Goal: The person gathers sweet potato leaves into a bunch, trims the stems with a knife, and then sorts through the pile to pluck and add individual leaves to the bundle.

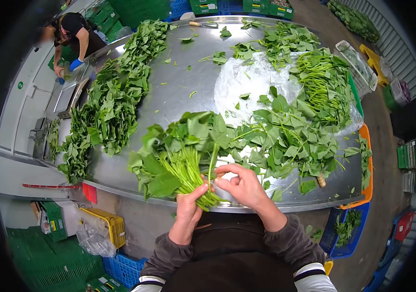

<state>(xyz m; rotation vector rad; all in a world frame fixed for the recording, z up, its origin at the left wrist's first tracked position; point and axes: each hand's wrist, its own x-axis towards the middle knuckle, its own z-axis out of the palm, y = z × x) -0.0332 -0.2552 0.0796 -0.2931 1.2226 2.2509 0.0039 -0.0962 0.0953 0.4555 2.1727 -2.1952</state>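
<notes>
My left hand (188,209) is wrapped round the stems of a bunch of leafy greens (183,165), held upright near the table's front edge. Beside it, my right hand (242,187) has its thumb and fingers closed on a single stem (212,163) at the bunch's right side. Loose greens (290,141) lie just beyond my right hand, partly over a clear plastic sheet (251,85). More greens with aligned stems (317,78) are heaped at the back right. A long row of greens (115,102) runs along the left of the metal table (174,82).
A person (74,31) with blue gloves stands at the back left, near a scale (67,100). A knife (203,24) lies at the table's far edge; a wooden handle (321,181) shows at right. Crates, yellow (115,228) and blue (358,233), stand below the table.
</notes>
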